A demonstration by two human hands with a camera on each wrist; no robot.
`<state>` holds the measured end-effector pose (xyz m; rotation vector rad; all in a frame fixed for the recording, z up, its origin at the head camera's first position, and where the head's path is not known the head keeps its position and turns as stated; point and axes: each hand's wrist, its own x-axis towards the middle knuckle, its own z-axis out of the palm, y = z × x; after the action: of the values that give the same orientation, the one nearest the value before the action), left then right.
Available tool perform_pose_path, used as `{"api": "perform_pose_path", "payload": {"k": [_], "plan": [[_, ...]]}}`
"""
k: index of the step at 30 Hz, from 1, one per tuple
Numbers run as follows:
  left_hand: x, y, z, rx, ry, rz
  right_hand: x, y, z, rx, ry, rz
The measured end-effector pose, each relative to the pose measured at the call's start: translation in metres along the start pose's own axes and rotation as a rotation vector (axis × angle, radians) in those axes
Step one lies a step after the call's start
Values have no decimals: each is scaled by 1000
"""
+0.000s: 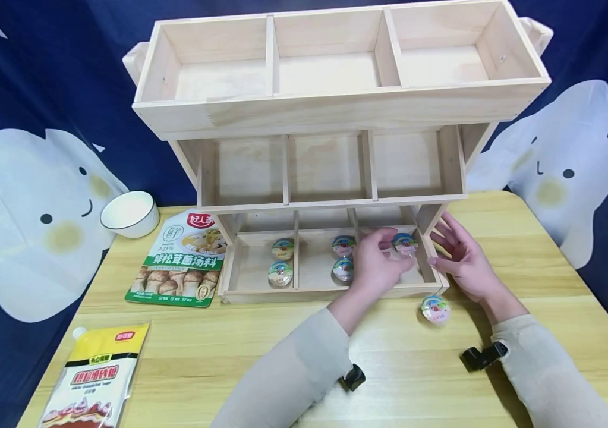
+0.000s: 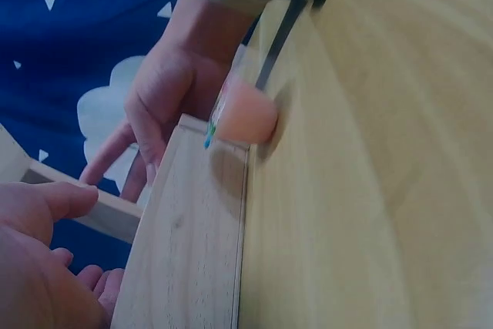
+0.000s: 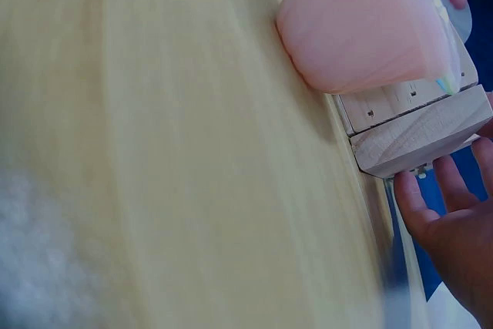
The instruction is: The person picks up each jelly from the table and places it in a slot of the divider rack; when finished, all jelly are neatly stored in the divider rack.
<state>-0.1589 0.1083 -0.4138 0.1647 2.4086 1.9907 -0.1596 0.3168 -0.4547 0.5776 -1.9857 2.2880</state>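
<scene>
A wooden three-tier rack with divided trays stands on the table. My left hand reaches into the bottom tray's right compartment, thumb and fingers apart beside a small jelly cup with a printed foil lid. My right hand is at the rack's right end, fingers extended along the outer side of the bottom tray. A pink jelly cup lies tipped on the table before that corner. Two jelly cups sit in the middle compartment, and two more jelly cups in the left one.
Left of the rack lie a green-and-white mushroom soup pouch and a white bowl. A yellow-and-white sugar pouch is at the table's front left. Behind hangs a dark blue curtain with cloud shapes.
</scene>
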Motion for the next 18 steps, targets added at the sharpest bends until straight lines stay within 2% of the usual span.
{"api": "perform_pose_path", "payload": {"k": [10, 14, 18], "plan": [[-37, 5, -6, -39, -50, 110, 0, -1, -1, 4, -5, -5], [-54, 7, -4, -44, -106, 182, 0, 0, -1, 11, -6, -6], [-68, 4, -3, -25, -176, 179, 1, 0, -1, 7, -8, -7]]}}
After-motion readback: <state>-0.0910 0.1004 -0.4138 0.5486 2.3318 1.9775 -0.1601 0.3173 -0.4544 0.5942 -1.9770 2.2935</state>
